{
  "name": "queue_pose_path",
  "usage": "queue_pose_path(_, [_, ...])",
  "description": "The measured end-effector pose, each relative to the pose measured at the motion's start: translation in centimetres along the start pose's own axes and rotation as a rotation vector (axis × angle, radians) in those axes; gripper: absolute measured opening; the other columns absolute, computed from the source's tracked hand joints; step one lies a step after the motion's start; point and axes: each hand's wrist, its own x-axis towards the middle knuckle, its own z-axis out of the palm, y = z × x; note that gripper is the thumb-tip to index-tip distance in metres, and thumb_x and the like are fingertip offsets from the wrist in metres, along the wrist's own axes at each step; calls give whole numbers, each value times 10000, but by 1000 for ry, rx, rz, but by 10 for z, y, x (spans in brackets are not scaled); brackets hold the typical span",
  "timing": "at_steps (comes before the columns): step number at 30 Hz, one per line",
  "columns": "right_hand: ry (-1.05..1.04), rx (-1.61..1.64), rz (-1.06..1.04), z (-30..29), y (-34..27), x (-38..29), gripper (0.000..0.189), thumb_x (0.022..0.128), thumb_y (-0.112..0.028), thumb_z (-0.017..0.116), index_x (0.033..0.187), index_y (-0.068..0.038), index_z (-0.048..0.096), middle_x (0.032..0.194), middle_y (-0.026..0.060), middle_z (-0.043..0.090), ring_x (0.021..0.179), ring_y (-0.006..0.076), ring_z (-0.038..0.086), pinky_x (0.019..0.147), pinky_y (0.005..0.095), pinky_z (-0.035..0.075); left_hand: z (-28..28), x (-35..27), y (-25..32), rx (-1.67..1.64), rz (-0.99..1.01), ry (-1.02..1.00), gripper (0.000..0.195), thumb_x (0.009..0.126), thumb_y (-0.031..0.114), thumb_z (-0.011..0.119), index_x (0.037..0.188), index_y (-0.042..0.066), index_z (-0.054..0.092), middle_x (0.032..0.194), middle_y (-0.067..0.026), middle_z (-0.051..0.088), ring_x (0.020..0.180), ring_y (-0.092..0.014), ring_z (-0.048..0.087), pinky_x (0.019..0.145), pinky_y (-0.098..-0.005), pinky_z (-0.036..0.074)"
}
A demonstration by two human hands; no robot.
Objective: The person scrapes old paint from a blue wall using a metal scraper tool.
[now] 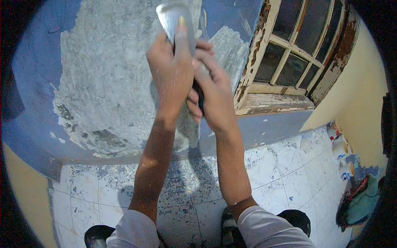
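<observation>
A wide metal scraper (169,21) points up at the top middle, in front of a wall whose blue paint (34,77) gives way to a large bare grey patch (102,71). My left hand (172,65) grips it near the blade, thumb laid along the metal. Lower and to the right, my right hand (217,93) is wrapped round its dark handle (199,96). Both hands are slightly blurred. Whether the blade's edge touches the wall cannot be told.
A window with peeling cream paint (259,88) is at the right. Paint flakes litter the white tiled floor (266,192). Several paint cans (346,170) stand along the right wall, near a green and dark bag or cloth (361,204).
</observation>
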Motion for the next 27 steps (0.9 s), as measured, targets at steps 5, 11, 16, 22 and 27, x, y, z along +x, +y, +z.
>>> queue_pose_path(5, [107, 87, 103, -2, 46, -37, 275, 1024, -243, 459, 1241, -83, 519, 561, 0, 451, 358, 73, 398, 306, 220, 295, -21, -46, -25, 79, -281, -53, 307, 1034, 256, 474, 974, -32, 563, 750, -150, 700, 647, -167, 695, 551, -278, 538])
queue_pose_path(11, [79, 364, 237, -16, 62, -66, 395, 1033, -207, 405, 1406, -75, 405, 559, 9, 428, 322, 77, 354, 279, 214, 291, -16, -64, -43, 65, -357, -60, 276, 1037, 236, 464, 1007, -24, 550, 746, -144, 698, 624, -158, 681, 539, -277, 521])
queue_pose_path(16, [70, 445, 273, -24, 45, -62, 443, 1044, -222, 415, 1465, -100, 357, 555, -16, 379, 326, 55, 304, 292, 193, 250, 0, -57, -39, 45, -376, 0, 263, 1030, 221, 475, 975, -25, 552, 712, -147, 695, 570, -151, 665, 507, -276, 510])
queue_pose_path(22, [37, 534, 305, -18, 25, -56, 444, 1043, -253, 446, 1466, -137, 379, 561, -34, 354, 328, 42, 268, 297, 185, 216, 2, -45, -26, 62, -374, -22, 264, 1026, 210, 473, 932, -22, 556, 705, -157, 697, 534, -176, 674, 442, -277, 489])
queue_pose_path(27, [84, 462, 319, -20, 27, -51, 442, 1045, -219, 415, 1468, -102, 360, 541, -47, 356, 296, 19, 263, 258, 166, 209, 3, -43, -26, 95, -358, -33, 280, 1019, 261, 506, 1013, -10, 577, 757, -180, 710, 545, -179, 663, 459, -280, 496])
